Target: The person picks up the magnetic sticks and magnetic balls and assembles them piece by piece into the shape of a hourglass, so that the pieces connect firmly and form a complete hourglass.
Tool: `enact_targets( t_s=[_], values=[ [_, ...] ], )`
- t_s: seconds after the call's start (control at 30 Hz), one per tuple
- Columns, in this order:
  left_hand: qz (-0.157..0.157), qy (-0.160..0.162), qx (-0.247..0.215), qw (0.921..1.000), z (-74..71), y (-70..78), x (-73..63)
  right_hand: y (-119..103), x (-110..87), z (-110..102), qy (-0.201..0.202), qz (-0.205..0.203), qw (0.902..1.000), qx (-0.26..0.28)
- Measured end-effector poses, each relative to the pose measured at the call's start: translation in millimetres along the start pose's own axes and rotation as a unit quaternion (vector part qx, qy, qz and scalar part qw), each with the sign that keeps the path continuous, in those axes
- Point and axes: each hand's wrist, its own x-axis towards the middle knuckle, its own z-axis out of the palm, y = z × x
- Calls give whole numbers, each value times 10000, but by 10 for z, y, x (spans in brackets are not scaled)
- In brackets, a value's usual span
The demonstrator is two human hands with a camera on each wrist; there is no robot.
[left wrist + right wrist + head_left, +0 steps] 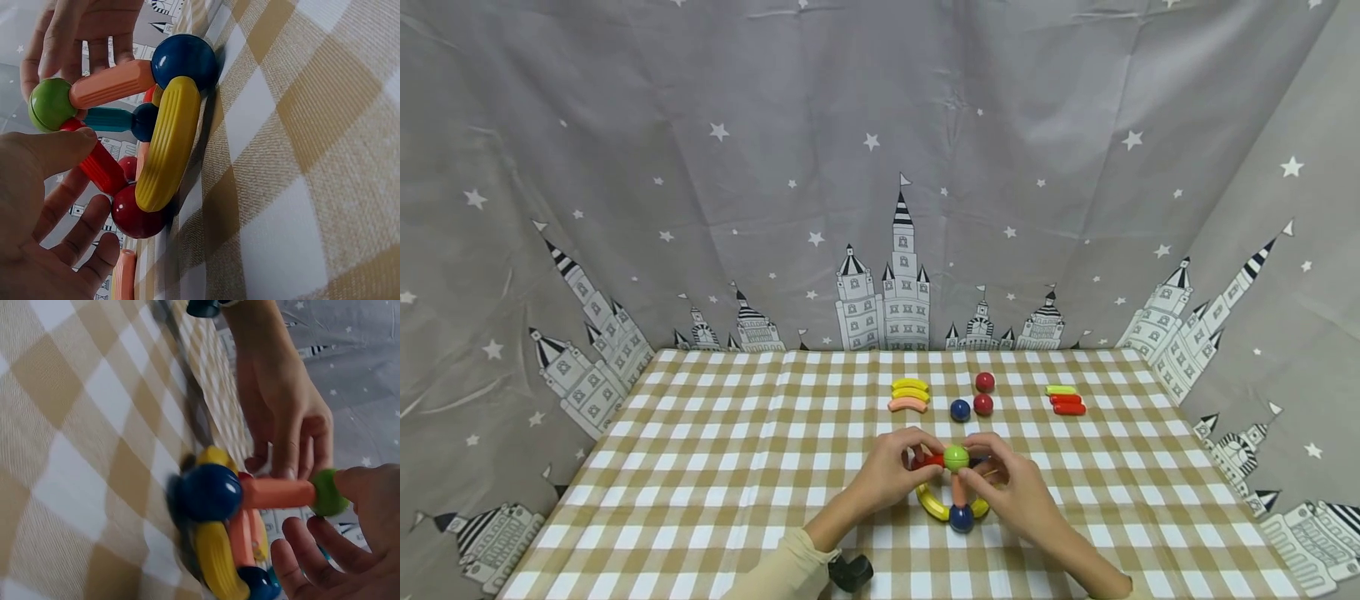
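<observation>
A toy of sticks and balls stands on the checked cloth between both hands. Its top is a green ball (956, 458), joined to a salmon stick (112, 84), a red stick (103, 165) and a teal stick (109, 119). Lower down, a blue ball (961, 518) and a dark red ball (137, 212) meet a curved yellow stick (167, 147). My left hand (887, 467) pinches the red stick beside the green ball, thumb lying along it. From the other side my right hand (1018, 492) holds the green ball between thumb and fingers.
Behind the toy lie two red balls (983, 405) and a blue ball (960, 410). Curved yellow sticks (910, 385) and a curved salmon stick (907, 405) are left of them; a yellow-green stick (1061, 390) and red sticks (1067, 409) lie right. A grey curtain (760, 208) borders the table.
</observation>
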Motion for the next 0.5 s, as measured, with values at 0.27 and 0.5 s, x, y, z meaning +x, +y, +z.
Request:
enact_targets(
  t_s=[0.27,0.5],
  values=[
    [189,47,-11,9998,10,-3,0,131,75,-202,555,-1089,9915,-446],
    [140,-6,-29,9999,6,6,1,324,216,-287,-82,-668,9977,-126]
  ],
)
